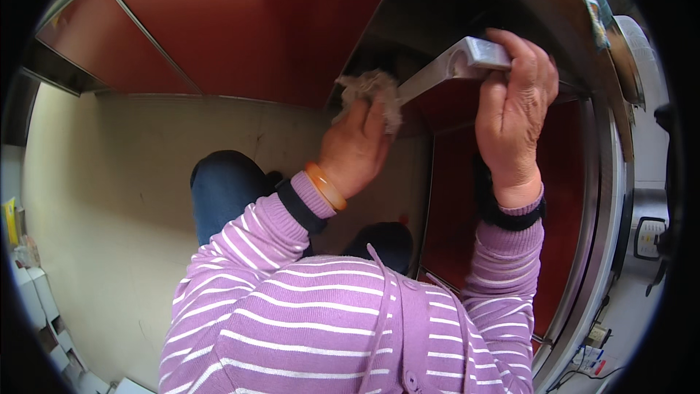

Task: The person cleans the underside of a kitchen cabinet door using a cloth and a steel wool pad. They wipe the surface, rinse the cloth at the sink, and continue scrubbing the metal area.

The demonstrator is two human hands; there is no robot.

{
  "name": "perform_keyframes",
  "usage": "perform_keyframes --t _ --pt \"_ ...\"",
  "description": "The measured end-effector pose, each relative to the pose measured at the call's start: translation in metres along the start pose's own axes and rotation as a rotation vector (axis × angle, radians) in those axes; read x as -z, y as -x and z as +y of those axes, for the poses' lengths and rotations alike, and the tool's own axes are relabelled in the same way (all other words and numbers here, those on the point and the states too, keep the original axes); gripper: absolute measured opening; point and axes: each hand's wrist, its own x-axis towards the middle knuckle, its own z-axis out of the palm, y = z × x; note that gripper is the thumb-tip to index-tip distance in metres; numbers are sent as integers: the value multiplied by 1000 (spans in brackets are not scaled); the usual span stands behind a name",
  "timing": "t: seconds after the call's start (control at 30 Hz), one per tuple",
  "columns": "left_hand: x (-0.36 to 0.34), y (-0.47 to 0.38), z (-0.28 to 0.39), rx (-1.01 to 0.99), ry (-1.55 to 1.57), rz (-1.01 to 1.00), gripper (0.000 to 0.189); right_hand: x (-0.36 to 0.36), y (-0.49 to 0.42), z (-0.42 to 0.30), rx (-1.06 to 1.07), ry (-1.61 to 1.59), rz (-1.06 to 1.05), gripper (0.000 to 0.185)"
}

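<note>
My left hand (355,145), with an orange bangle at its wrist, presses a crumpled greyish-brown cloth (373,87) near the lower end of a pale bar-like panel edge (432,74). My right hand (517,98) grips the upper end of that same piece, thumb below and fingers over the top. A rounded recess shows near its held end. It slants across a dark cabinet opening (421,11), whose inside is too dark to make out. What the piece is part of cannot be told for sure.
Red cabinet doors (229,22) with metal trim stand ahead, and another red door (497,262) is close on my right. The pale floor (109,175) lies below my bent knees (224,189). A countertop edge (618,219) curves along the right; white boxes (41,293) stand at lower left.
</note>
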Motion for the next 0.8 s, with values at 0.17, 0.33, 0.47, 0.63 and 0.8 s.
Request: perform_keyframes --t 0.17,0.33,0.47,0.63,0.8 --pt "-61 55 -53 492 127 -317 53 -5 -4 8 49 -24 4 39" --pt "-141 116 -129 875 494 -381 46 -6 -5 11 80 -56 4 39" --pt "-198 160 -182 761 212 -548 46 2 -5 6 9 -86 -86 39" --pt "-205 163 -194 317 -447 -1158 45 12 -2 -3 -88 -165 -162 42" --pt "-179 143 -190 -9 -488 -1286 37 13 0 -8 -234 -144 -210 43"
